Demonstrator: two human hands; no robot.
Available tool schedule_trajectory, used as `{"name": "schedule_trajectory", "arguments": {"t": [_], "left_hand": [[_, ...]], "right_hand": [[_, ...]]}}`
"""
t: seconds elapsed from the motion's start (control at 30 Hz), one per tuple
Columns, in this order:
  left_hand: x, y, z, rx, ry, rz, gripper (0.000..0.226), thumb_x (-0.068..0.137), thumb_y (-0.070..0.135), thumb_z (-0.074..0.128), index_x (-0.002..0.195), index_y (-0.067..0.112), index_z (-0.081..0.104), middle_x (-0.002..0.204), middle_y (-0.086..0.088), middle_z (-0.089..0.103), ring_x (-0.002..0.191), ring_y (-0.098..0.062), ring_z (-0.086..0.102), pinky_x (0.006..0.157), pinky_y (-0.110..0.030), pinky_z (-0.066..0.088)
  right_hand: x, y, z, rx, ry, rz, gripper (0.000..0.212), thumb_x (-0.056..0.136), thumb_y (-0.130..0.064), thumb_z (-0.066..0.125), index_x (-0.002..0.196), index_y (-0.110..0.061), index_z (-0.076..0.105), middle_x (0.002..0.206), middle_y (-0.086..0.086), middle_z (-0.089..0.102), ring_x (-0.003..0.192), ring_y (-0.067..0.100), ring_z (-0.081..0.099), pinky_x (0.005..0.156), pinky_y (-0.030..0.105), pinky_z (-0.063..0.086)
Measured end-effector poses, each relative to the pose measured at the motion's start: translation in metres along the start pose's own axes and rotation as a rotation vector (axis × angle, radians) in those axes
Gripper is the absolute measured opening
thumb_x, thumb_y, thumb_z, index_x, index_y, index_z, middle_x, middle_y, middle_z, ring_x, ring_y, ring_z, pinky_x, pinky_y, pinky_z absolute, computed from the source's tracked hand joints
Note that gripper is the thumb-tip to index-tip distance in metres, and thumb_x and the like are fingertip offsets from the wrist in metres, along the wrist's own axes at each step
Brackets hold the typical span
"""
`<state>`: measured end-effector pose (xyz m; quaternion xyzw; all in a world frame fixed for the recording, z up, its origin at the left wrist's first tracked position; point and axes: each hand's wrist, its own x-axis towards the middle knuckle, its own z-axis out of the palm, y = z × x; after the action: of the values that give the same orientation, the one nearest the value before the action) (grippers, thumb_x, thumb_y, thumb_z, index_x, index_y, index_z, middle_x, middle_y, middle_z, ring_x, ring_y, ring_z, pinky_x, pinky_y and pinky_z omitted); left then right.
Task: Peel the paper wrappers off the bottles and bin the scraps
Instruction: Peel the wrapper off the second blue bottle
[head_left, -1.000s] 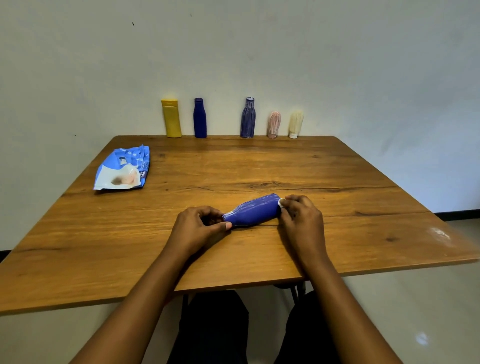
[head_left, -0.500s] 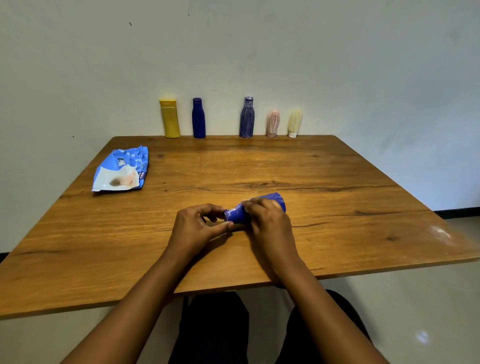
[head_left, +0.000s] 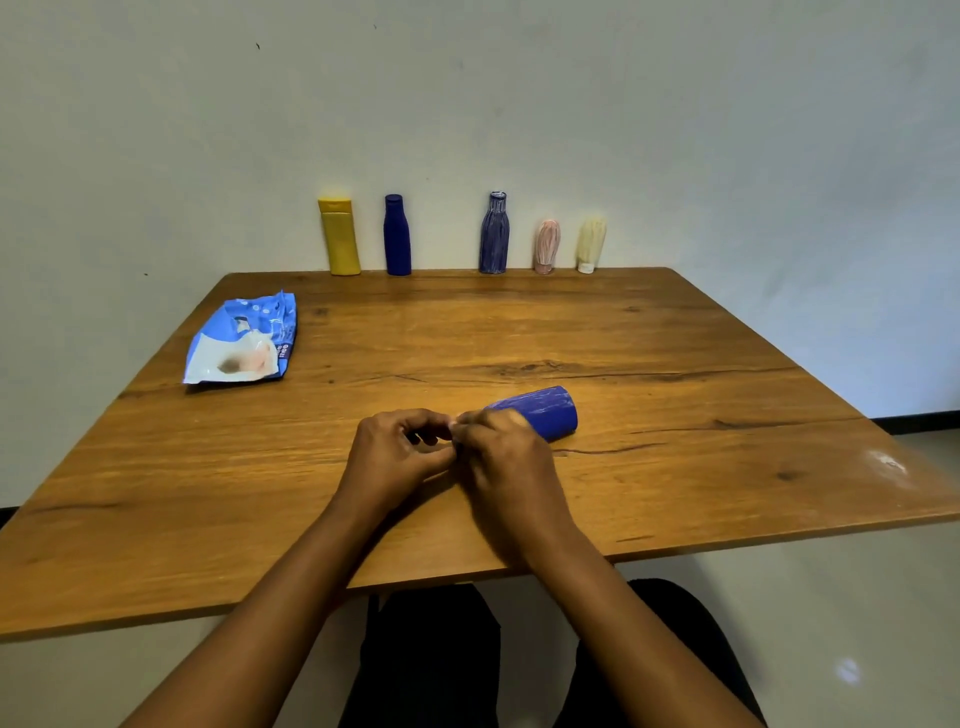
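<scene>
Right hand (head_left: 506, 457) curled over neck end of blue paper-wrapped bottle (head_left: 545, 413), which lies sideways on wooden table (head_left: 675, 364), near edge. Left hand (head_left: 395, 457) pinching its tip. Beyond: blue plastic packet (head_left: 241, 340) far left, row of five upright bottles (head_left: 493, 234) at wall.

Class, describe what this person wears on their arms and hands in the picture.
The left hand and right hand wear no gloves, and no ring, watch or bracelet shows. No sleeves are in view: both are bare down to the picture's edge.
</scene>
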<state>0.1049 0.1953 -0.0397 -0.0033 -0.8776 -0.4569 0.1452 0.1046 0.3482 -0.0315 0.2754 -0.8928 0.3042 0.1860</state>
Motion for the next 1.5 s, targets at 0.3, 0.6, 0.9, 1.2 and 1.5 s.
{"name": "schedule_trajectory", "arguments": {"t": [0.3, 0.6, 0.9, 1.2, 1.5], "left_hand": [[0.003, 0.000, 0.002, 0.051, -0.041, -0.054, 0.032, 0.071, 0.026, 0.082, 0.101, 0.023, 0.071, 0.086, 0.010, 0.069, 0.080, -0.002, 0.062, 0.065, -0.012, 0.044], [0.002, 0.002, 0.001, 0.005, -0.055, -0.085, 0.029, 0.069, 0.018, 0.083, 0.095, 0.023, 0.073, 0.085, 0.008, 0.072, 0.080, -0.003, 0.067, 0.072, -0.022, 0.053], [0.002, 0.005, 0.001, -0.006, -0.056, -0.108, 0.028, 0.068, 0.020, 0.084, 0.094, 0.024, 0.072, 0.082, 0.008, 0.072, 0.077, -0.003, 0.066, 0.068, -0.017, 0.050], [0.002, 0.008, 0.000, 0.025, -0.085, -0.107, 0.030, 0.071, 0.023, 0.082, 0.099, 0.023, 0.071, 0.087, 0.007, 0.070, 0.082, -0.004, 0.064, 0.070, -0.018, 0.049], [0.001, 0.006, 0.001, 0.000, -0.075, -0.109, 0.024, 0.069, 0.017, 0.083, 0.090, 0.025, 0.073, 0.080, 0.008, 0.072, 0.077, -0.002, 0.067, 0.069, -0.017, 0.051]], "right_hand": [[0.010, 0.083, -0.033, -0.095, 0.145, 0.302, 0.020, 0.085, -0.004, 0.061, 0.102, -0.014, 0.067, 0.095, 0.001, 0.064, 0.089, 0.010, 0.056, 0.083, 0.033, 0.052], [-0.006, 0.013, 0.002, -0.075, -0.013, -0.014, 0.029, 0.086, -0.009, 0.064, 0.114, -0.014, 0.064, 0.112, 0.001, 0.062, 0.099, 0.014, 0.054, 0.081, 0.022, 0.043], [0.006, 0.026, -0.001, -0.090, 0.058, 0.151, 0.021, 0.090, -0.009, 0.056, 0.107, -0.017, 0.065, 0.103, -0.003, 0.060, 0.091, 0.007, 0.048, 0.075, 0.015, 0.038], [0.008, 0.077, -0.028, -0.167, 0.136, 0.308, 0.017, 0.087, -0.009, 0.058, 0.100, -0.017, 0.065, 0.094, -0.001, 0.063, 0.089, 0.008, 0.053, 0.079, 0.024, 0.048], [-0.008, 0.015, 0.003, -0.120, 0.003, 0.052, 0.027, 0.088, -0.010, 0.060, 0.115, -0.016, 0.062, 0.109, 0.000, 0.061, 0.097, 0.012, 0.052, 0.078, 0.018, 0.039]]}}
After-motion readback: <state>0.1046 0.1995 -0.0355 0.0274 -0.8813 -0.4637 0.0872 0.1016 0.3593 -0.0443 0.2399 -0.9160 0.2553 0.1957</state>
